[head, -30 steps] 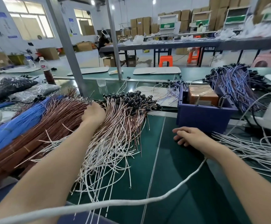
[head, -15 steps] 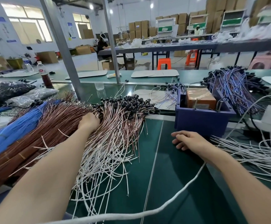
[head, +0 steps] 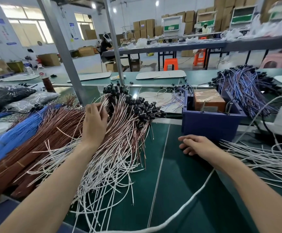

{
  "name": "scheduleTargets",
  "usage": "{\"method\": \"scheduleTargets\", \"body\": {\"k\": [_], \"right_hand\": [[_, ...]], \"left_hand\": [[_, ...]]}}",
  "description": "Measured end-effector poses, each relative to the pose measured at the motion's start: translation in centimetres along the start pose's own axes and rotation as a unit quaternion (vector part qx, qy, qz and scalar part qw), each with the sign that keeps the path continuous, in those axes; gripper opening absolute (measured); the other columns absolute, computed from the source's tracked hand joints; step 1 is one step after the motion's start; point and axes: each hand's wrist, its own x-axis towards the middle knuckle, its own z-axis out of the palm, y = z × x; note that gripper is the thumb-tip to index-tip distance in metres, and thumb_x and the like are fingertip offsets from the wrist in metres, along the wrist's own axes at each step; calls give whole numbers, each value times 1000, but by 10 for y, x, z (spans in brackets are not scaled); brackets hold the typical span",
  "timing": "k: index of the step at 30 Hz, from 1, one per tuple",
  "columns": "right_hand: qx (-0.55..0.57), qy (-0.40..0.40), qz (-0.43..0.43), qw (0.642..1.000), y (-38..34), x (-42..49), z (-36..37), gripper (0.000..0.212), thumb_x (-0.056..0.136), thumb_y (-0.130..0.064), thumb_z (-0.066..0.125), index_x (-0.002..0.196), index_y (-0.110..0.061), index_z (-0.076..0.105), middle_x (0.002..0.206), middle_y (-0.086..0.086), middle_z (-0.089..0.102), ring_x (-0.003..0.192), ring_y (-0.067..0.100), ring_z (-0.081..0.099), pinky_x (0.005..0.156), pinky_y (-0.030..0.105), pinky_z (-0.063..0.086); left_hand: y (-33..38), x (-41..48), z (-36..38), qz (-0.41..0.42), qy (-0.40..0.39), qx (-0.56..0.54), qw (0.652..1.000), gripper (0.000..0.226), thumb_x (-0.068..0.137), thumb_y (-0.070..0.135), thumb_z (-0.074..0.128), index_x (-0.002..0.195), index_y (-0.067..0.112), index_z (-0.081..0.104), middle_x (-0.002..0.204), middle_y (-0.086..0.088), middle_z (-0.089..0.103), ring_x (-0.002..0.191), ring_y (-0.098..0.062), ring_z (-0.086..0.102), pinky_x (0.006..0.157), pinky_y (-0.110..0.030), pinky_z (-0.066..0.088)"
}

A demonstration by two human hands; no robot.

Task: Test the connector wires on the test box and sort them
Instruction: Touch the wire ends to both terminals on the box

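Inside blue bin, orange box.

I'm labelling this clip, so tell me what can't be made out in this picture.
Head view:
Left hand: the wire pile buries its fingers, so any grip is unclear.
Label on the brown block in the blue box: too small.
White wires: cut off by right edge.

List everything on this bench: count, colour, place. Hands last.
connector wires: one pile, brown-white, black plugs, centre-left
brown wires: one bundled heap, brown, left
blue wires: one bundle, blue, far left
purple wires: one pile, purple, back right
white wires: one loose spread, white, right
bin: one, blue, centre-right
orange box: one, orange, inside bin
cord: one, white, across front
bottle: one, brown, back left
left hand: one, gripping connector wires
right hand: one, resting open on mat
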Motion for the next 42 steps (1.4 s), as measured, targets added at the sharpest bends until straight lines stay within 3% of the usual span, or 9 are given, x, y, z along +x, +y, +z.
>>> {"method": "scheduleTargets", "body": {"k": [9,19,24,27,29,31,33,36,42], "right_hand": [[0,6,-3,1000,2,0,1,22,106,-13,46,106,-21,66,94,3,72,73,11,63,63,17,50],[3,9,-5,1000,5,-2,1,23,106,-11,45,110,-17,67,97,5,71,75,11,62,64,15,49],[2,11,-4,1000,5,-1,1,23,106,-12,46,105,-21,67,96,3,71,74,10,62,62,13,50],[-4,12,-4,1000,7,0,1,23,106,-13,46,105,-22,67,96,2,72,75,9,63,63,14,50],[-10,13,-4,1000,8,1,0,23,106,-14,46,107,-22,67,98,2,72,76,9,64,65,16,50],[-11,16,-4,1000,9,1,0,22,106,-14,47,107,-23,68,98,2,73,76,9,64,64,15,50],[-9,17,-4,1000,9,1,0,23,106,-15,47,106,-23,68,97,2,73,76,8,64,63,14,50],[-6,16,-4,1000,9,1,1,23,106,-15,47,103,-25,67,98,3,73,75,8,64,61,13,49],[-1,21,-7,1000,9,0,0,25,106,-13,46,101,-26,67,97,3,72,74,9,64,60,11,49]], "left_hand": [[9,-4,5,23,-121,198,972,32,106,31,43,126,6,50,121,-13,56,76,-16,49,57,-28,37],[15,27,-16,-35,-103,177,978,41,108,32,31,81,12,54,80,-6,59,67,-26,58,66,-39,50],[9,37,-24,-68,-171,192,964,38,103,29,35,77,11,57,79,-12,63,69,-28,59,63,-35,48],[10,45,-25,-64,-196,238,949,42,101,34,38,78,7,61,95,-16,56,90,-35,57,79,-45,54],[10,52,-18,-90,-223,186,953,45,103,36,37,71,8,54,89,-18,57,80,-34,57,77,-42,51],[7,59,-10,-134,-248,119,952,39,105,33,36,79,9,52,83,-13,57,72,-29,54,72,-39,46],[4,64,-4,-163,-227,77,957,25,105,30,39,108,8,52,96,-10,59,84,-28,59,83,-42,50],[6,70,1,-150,-253,90,952,41,105,36,44,134,8,48,121,-9,59,107,-27,59,99,-44,47],[13,70,14,-144,-263,225,927,24,103,26,48,97,5,59,108,-19,67,97,-36,65,90,-47,54]]}}
